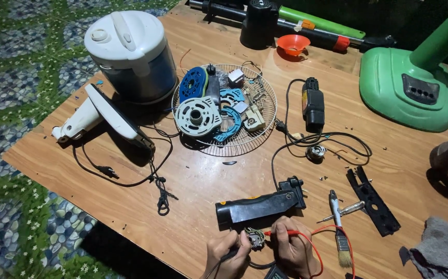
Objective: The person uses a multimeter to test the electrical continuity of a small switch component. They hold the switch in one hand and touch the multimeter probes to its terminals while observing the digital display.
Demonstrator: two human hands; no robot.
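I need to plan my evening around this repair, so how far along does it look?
Done: the tool is stripped, with its black housing lying open and parts piled on the wire guard. In hand: the left hand and right hand press a black and a red probe to a small switch. Left: reassembly; a brush and screwdriver lie nearby.
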